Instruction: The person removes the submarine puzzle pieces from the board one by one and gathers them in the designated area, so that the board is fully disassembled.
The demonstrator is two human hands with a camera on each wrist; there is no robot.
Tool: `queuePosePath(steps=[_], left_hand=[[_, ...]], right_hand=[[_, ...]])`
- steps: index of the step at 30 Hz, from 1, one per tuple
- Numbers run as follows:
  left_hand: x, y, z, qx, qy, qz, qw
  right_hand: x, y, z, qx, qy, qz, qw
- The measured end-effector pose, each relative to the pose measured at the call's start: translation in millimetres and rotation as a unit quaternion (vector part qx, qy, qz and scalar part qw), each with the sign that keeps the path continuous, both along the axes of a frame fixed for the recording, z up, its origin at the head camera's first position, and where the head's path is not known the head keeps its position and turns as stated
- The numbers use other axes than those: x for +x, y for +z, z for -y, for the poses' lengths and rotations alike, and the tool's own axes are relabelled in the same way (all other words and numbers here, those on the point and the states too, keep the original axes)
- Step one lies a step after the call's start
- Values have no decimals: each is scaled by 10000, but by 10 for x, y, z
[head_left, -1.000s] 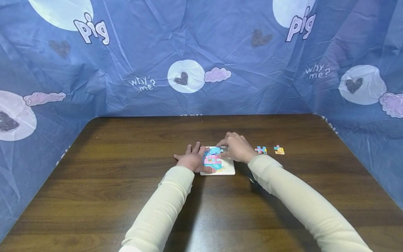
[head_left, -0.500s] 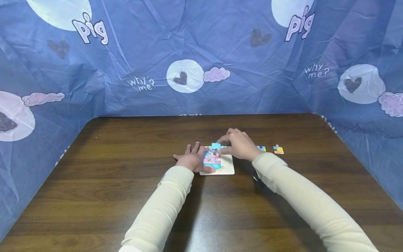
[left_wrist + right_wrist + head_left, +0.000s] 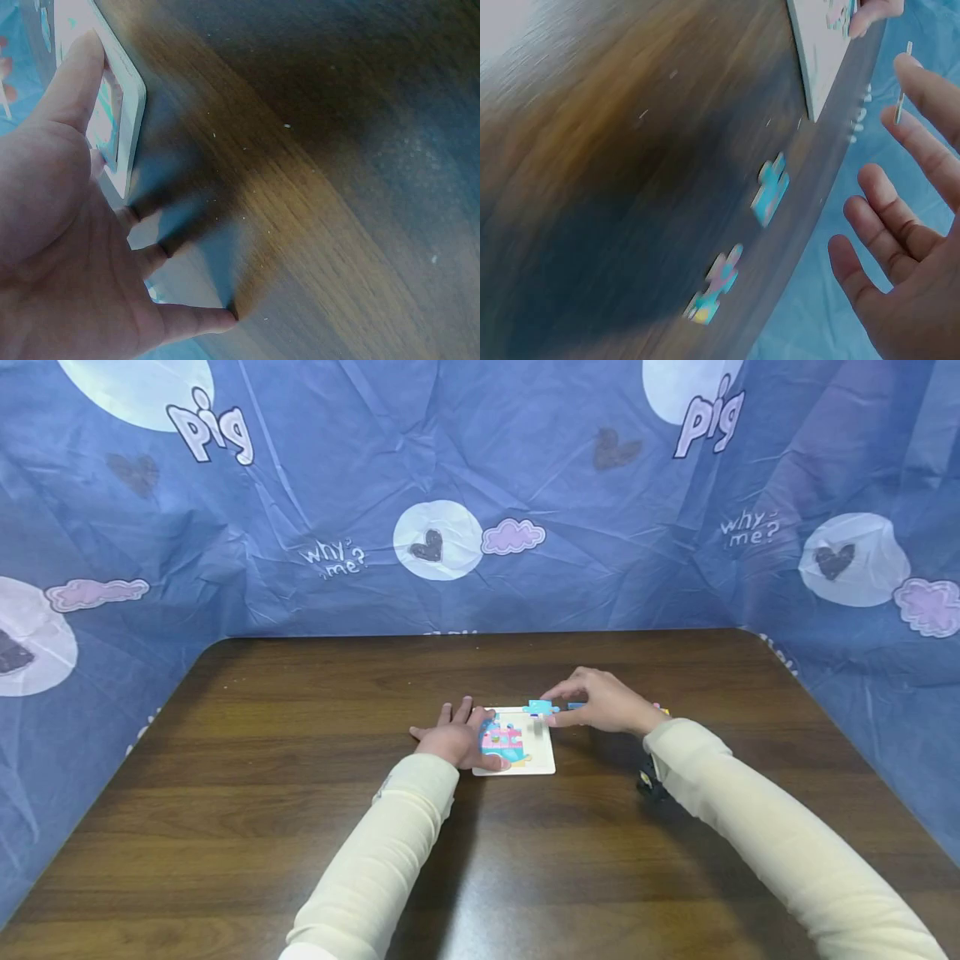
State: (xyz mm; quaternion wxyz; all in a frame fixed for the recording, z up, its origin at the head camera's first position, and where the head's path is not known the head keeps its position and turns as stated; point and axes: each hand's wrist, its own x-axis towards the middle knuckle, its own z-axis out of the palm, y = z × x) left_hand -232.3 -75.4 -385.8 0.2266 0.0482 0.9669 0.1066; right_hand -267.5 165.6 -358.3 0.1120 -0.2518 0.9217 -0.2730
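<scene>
A white puzzle board with pink and teal pieces fitted on its left part lies on the table. The left hand rests at the board's left side, fingers spread, thumb on its lower left; in the left wrist view that thumb presses on the board's frame. At the board's upper right corner the right hand pinches a light blue puzzle piece between thumb and forefinger. Seen edge-on in the right wrist view, the piece is off the board, the other fingers loosely bent.
Loose puzzle pieces lie on the table right of the board: a blue one and a pink, blue and yellow one. The head view shows them partly hidden by the right hand. Blue printed cloth hangs behind the brown table.
The right hand has lifted the light blue piece from the board's upper part and moved it rightward, partly covering the loose pieces. The left hand has stayed on the board.
</scene>
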Motion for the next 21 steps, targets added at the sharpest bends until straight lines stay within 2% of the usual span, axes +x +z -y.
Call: queuePosePath(steps=[4, 7, 13, 21], left_hand=[[-98, -162, 29, 4, -23, -65, 10000], [-140, -218, 41, -8, -22, -68, 10000], [-167, -247, 57, 7, -51, -116, 9999], [-124, -171, 27, -24, -25, 50, 10000]], right_hand=[[35, -7, -150, 0, 15, -239, 9997], [80, -19, -255, 33, 36, -393, 9992], [178, -75, -445, 157, 90, -594, 9981], [264, -178, -557, 305, 212, -689, 9969]])
